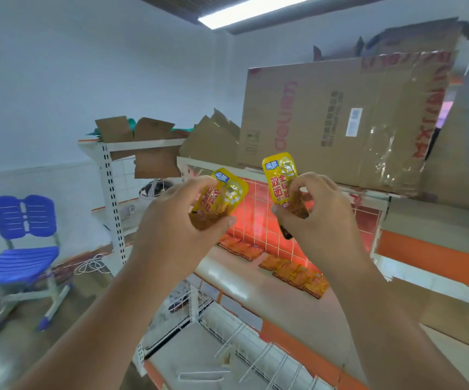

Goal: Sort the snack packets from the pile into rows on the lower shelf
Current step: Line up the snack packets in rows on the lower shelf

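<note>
The left hand [171,220] pinches a small yellow plastic-film snack packet [223,194] by its lower end. The right hand [322,218] pinches a second yellow packet [281,178] likewise. Both are raised above the cream lower shelf [227,277] and its rows of orange packets [292,271]. The packets look light, floppy and slick, so a firm pinch at the edge seam suits them.

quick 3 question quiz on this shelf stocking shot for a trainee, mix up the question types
1. True or false: the left hand holds nothing.
2. Multiple choice: the large cardboard box sits A) below the packet rows B) above them C) level with them.
3. Fill in: the right hand pinches a ___ snack packet.

Key: 1 false, it grips a yellow packet. 2 B. 3 yellow.
</note>
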Motion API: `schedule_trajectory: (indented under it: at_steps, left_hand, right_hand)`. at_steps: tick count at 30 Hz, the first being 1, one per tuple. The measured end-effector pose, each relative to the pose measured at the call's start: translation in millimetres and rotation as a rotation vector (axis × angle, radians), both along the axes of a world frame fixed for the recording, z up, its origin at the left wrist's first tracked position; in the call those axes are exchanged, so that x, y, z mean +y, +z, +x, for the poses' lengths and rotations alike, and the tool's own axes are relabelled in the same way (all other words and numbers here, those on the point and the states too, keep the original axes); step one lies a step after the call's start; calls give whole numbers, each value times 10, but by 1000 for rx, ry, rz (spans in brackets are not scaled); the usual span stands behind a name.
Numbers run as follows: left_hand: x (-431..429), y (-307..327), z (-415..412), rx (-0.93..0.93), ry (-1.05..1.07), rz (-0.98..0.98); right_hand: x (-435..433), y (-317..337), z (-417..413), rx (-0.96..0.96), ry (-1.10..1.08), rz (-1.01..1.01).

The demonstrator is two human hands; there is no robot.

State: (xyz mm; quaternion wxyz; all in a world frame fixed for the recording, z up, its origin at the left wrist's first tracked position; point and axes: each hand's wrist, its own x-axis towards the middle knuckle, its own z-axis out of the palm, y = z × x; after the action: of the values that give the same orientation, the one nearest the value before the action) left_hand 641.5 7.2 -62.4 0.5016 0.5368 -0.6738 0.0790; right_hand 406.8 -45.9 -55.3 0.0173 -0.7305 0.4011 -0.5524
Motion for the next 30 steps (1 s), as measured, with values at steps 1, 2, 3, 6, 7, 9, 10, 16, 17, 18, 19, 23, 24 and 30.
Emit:
schedule_trajectory:
  at_steps: [1, 2, 3, 6, 7, 9, 10, 16, 17, 18, 19, 23, 24, 30]
  left_hand:
    - [-75, -26, 14, -13, -2, 6]
    - [-175, -54, 28, -24, -5, 12]
    - [-275, -86, 35, -28, -9, 21]
    - [-626, -201, 51, -29, -28, 43]
    - [-765, -250, 44, -33, -36, 49]
    - [-1048, -359, -2, -48, -61, 62]
    - [-1194, -412, -42, -48, -78, 71]
    - [-2167, -566, -439, -58, -245, 164]
    - [-2338, -588, -539, -60, -272, 182]
    - [-2492, -629, -643, -53, -296, 192]
    - [-2588, -663, -718, -47, -311, 199]
    - [-3036, -1035, -1170, -51, -410, 331]
    - [-3135, -1166, -1304, -70, -431, 378]
    - [-3556, -1998, -2061, -193, -485, 636]
  right_hand:
    - [-64, -15, 30, -9, -2, 4]
    - [-150, -45, 58, -18, -5, 5]
    - [-234, -86, 76, -24, -10, -1]
    - [-505, -261, 114, -39, -30, 14]
    - [-613, -339, 113, -44, -37, 30]
    - [-843, -505, 84, -57, -52, 59]
    - [-962, -583, 53, -62, -62, 75]
    - [-1689, -851, -347, -124, -212, 154]
    - [-1792, -895, -417, -135, -241, 168]
    - [-1879, -956, -483, -137, -266, 183]
    - [-1920, -999, -515, -130, -277, 204]
    - [-2104, -1307, -825, -73, -401, 336]
    - [-2135, -1403, -933, -64, -446, 364]
    - [-2137, -2147, -1408, -6, -706, 602]
